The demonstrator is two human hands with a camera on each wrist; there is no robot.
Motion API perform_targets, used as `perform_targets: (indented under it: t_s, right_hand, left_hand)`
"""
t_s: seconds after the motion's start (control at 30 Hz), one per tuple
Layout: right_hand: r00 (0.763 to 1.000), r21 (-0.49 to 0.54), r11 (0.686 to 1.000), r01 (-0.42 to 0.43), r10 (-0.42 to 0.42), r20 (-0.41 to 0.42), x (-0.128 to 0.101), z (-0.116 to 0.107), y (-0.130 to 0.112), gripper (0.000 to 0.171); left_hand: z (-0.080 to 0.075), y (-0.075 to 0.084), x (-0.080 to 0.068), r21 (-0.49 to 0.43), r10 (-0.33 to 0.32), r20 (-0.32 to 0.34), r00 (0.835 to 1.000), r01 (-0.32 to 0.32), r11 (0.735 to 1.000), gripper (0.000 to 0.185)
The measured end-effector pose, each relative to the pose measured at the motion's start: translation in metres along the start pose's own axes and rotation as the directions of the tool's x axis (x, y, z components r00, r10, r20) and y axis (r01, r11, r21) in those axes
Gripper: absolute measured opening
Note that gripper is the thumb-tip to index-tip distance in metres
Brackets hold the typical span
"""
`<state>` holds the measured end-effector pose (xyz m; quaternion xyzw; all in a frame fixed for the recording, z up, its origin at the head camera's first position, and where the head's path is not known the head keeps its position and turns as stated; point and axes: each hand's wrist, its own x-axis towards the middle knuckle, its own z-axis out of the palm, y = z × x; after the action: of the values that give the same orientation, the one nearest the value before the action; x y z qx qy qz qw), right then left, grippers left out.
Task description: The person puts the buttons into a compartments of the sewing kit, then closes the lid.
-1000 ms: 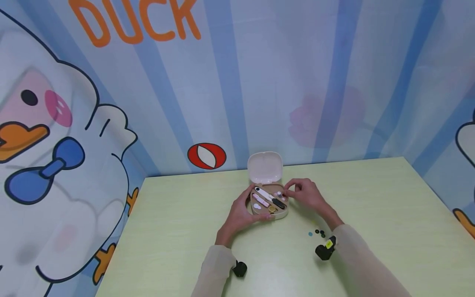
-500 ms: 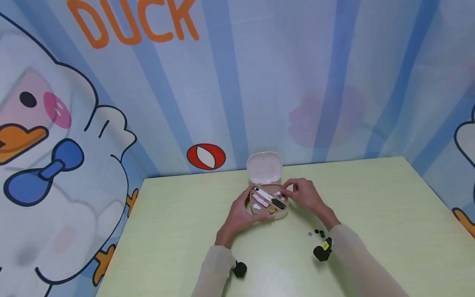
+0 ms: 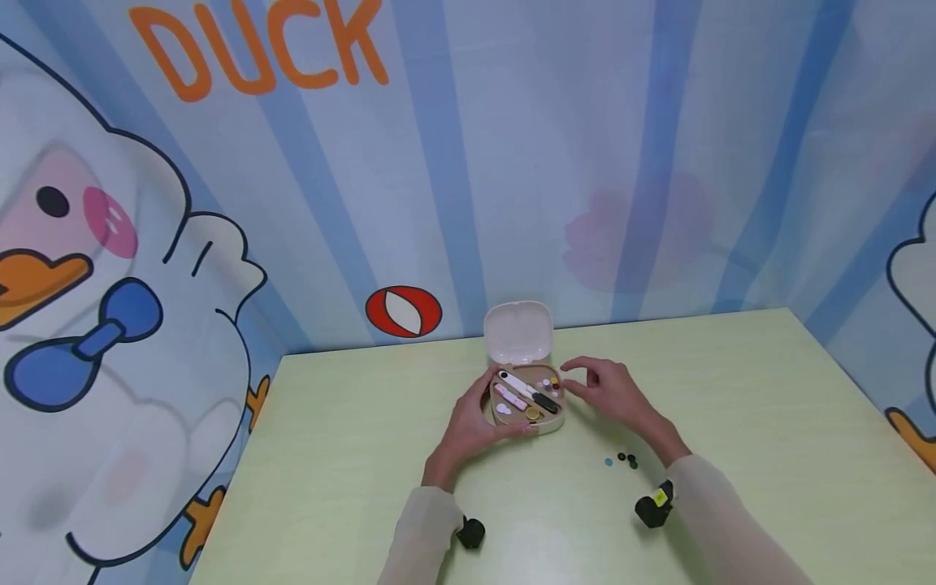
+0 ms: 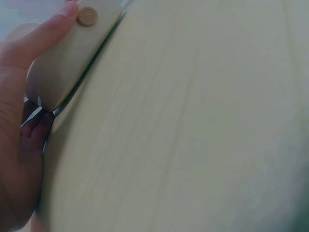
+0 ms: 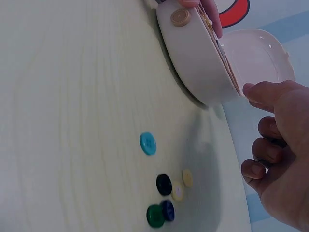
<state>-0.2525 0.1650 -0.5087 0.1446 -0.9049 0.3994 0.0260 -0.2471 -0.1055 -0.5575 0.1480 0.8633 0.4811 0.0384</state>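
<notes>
My left hand (image 3: 468, 426) grips a small cream sewing box (image 3: 550, 424) from its left side, thumb along the front. The lid (image 3: 519, 335) stands raised at the back. Inside lie a white-and-black stick-shaped tool (image 3: 526, 390), a pink patterned strip (image 3: 510, 396), a gold round piece (image 3: 532, 413) and several small coloured buttons (image 3: 550, 384). Just right of the box is my right hand (image 3: 614, 394); thumb and forefinger are apart, with nothing visible between them. Its other fingers (image 5: 268, 150) curl loosely. A brown button-like clasp (image 5: 181, 17) marks the box front.
Loose buttons lie on the pale table (image 3: 351, 455), right of the box: a light blue button (image 5: 148, 143), a black button (image 5: 164, 184), a green button (image 5: 155, 215), a dark blue button (image 5: 167, 210) and cream buttons (image 5: 177, 191). A duck-print cloth (image 3: 292, 211) hangs behind.
My right hand has drawn back rightward from the box's right compartment, its thumb and forefinger parting. Yellow and dark red pieces now show there. The left hand keeps its grip on the box.
</notes>
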Motion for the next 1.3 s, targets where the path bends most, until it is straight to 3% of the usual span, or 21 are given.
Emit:
perform_targets:
  t_s: [0.43, 0.77, 1.3]
  right_hand:
    - [0.988, -0.005, 1.000, 0.020, -0.019, 0.153, -0.040, -0.021, 0.032, 0.030]
    - [0.973, 0.003, 0.999, 0.051, -0.051, 0.224, -0.062, -0.034, 0.039, 0.023]
    - [0.965, 0.044, 0.992, 0.115, -0.122, 0.231, -0.071, -0.039, 0.046, 0.012]
  left_hand:
    - [0.000, 0.002, -0.001, 0.005, -0.023, -0.007, 1.000, 0.023, 1.000, 0.117]
    - [0.000, 0.003, -0.002, 0.001, -0.024, -0.001, 1.000, 0.024, 1.000, 0.117]
    - [0.000, 0.003, -0.001, 0.010, -0.016, -0.001, 1.000, 0.016, 1.000, 0.117]
